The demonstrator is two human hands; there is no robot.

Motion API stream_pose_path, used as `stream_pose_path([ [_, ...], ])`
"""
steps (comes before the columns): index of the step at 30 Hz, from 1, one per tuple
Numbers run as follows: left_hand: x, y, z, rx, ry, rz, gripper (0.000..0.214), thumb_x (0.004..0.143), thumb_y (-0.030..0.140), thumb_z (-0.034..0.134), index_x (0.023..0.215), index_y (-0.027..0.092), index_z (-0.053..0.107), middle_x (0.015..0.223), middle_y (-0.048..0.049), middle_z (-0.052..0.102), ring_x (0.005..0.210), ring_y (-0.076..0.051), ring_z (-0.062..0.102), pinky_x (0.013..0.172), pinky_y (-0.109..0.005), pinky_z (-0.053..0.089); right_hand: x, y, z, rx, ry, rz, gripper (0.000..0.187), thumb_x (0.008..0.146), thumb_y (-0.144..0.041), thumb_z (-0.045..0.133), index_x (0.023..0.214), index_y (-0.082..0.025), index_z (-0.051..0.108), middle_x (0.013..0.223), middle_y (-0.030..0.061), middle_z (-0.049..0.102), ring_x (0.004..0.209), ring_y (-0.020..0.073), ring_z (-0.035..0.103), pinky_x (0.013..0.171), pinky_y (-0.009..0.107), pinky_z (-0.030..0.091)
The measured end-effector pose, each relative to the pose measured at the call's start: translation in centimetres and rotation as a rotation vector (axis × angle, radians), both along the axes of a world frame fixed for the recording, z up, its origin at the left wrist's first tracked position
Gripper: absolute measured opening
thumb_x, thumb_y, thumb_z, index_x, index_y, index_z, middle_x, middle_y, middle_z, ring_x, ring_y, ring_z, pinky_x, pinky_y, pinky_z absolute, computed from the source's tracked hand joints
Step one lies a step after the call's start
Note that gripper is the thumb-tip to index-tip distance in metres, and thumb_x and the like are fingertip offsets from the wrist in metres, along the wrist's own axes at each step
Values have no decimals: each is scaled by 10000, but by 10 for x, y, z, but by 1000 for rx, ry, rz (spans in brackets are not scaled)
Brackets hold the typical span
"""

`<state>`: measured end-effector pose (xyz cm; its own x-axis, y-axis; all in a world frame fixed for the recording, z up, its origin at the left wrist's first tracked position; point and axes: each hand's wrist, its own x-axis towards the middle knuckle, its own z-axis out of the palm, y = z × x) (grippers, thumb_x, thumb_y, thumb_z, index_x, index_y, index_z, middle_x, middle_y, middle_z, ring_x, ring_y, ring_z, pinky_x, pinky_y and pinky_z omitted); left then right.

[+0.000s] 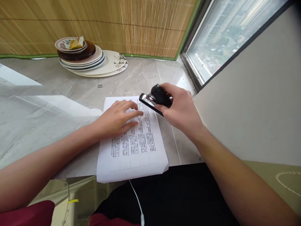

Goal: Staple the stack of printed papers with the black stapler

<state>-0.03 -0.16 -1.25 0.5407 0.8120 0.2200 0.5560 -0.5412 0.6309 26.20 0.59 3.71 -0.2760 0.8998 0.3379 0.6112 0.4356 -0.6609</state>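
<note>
Printed sheets of paper [134, 147] lie on the grey marble ledge, their near end sticking out past its front edge. My left hand [122, 117] rests on the upper part of the paper with its fingers spread. In my right hand [180, 106] is a black stapler [160, 97], gripped between thumb and fingers. The stapler's nose points left, over the paper's top right corner, and its jaws stand apart. Whether it touches the paper I cannot tell.
A stack of plates [82, 61] with a yellow and white wrapper [77, 43] on top stands at the back left. Nearer lies a small strip of staples [100, 86]. A bamboo blind [98, 25], a window [225, 34] and a white wall [254, 94] border the ledge. A white cable [137, 201] hangs below.
</note>
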Motion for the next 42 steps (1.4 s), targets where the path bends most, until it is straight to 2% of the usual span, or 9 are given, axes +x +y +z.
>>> stream_pose_path([
  [5,-8,12,-2,-17,-134,196,157,871,194,792,1016,252,777,1191,-87,689,1332,-395,558,1191,-618,416,-12,-9,-3,21,57,79,323,951,-290,687,1266,-222,684,1150,59,750,1076,259,708,981,424,561],
  [9,-17,29,-16,-43,-139,158,195,808,102,795,954,230,775,1219,-80,697,1362,-378,553,1245,-594,369,-21,-13,-6,-41,25,320,406,912,-196,681,1312,-253,718,1189,35,775,1150,261,707,1038,415,544],
  [15,-30,48,-20,12,50,62,395,838,160,777,1217,269,792,1383,-78,668,1404,-383,516,1279,-621,234,-40,-18,-23,-92,-19,421,490,876,-99,668,1327,-275,747,1237,31,788,1196,267,696,1072,401,504],
  [21,-32,53,-24,55,101,67,344,877,256,754,1216,291,796,1429,-80,654,1377,-367,506,1265,-575,263,-40,-4,-30,-111,26,415,460,883,-190,745,1337,-268,739,1240,44,782,1186,262,690,1061,413,493],
  [24,-34,59,-25,67,78,57,318,908,263,721,1216,285,793,1419,-81,672,1365,-350,528,1257,-559,298,-19,11,-19,-156,116,366,360,874,-290,793,1226,-226,758,1138,55,777,1067,225,681,951,385,524],
  [27,-36,65,-24,47,30,20,282,942,271,676,1198,252,793,1371,-101,696,1340,-326,570,1249,-533,331,13,26,-7,-313,148,331,197,811,-312,850,875,-198,702,811,-4,671,766,145,578,717,304,489],
  [32,-41,70,-21,-80,-213,157,284,907,299,690,1173,215,741,1261,-92,699,1172,-268,637,1095,-446,488,41,38,-5,-655,218,413,633,716,-198,900,608,-233,277,592,-100,235,554,60,229,517,240,265],
  [36,-40,71,-18,-158,-680,316,133,916,322,676,872,197,667,917,-49,641,899,-192,605,790,-284,499,32,42,-13,-798,358,410,711,680,-108,877,631,-240,180,595,-106,167,543,52,144,472,238,178],
  [42,-36,66,-9,-431,-972,155,634,946,487,702,572,214,270,603,40,249,528,-107,278,500,-248,289,21,45,-20,-869,453,457,701,665,-71,835,637,-237,154,589,-113,174,531,38,112,450,213,150],
])
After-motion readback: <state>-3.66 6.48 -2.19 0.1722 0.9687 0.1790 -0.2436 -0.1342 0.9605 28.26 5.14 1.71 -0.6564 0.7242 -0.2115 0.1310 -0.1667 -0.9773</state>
